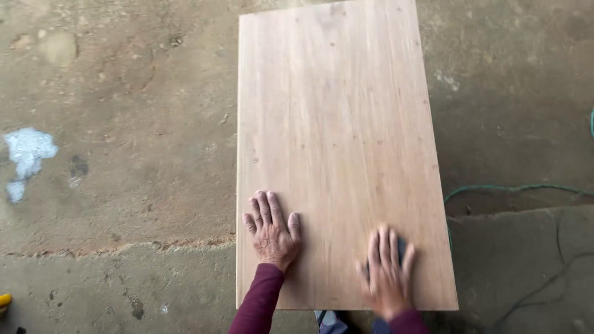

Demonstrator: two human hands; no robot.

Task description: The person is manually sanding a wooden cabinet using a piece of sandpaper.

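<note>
A long wooden board (337, 154) lies flat in front of the person, raised a little above the concrete floor (124, 154). Its long axis runs straight away from the body, so the near short edge sits just under the wrists and the far end reaches to the top of the view. Nearly all of its surface lies ahead of both hands.

The left hand (271, 230) rests flat and open on the board, fingers spread and pointing up the length of it, close to the left long edge and near the front corner. It holds nothing; it looks as if it is pressing down to steady the wood. A dark red sleeve (260, 303) covers the forearm behind it.

The right hand (387, 272) sits lower and nearer the body, close to the right long edge. It is blurred, which suggests it is moving. Its fingers lie over a small dark pad (401, 247), pressing it flat against the wood rather than closing around it. I cannot tell exactly what the pad is; it may be a sanding block or sheet.

So the right hand is nearer the front edge, the left slightly farther up.

A green cord (513, 188) trails across the floor to the right of the board, and a white patch (28, 151) marks the floor well off to the left.
</note>
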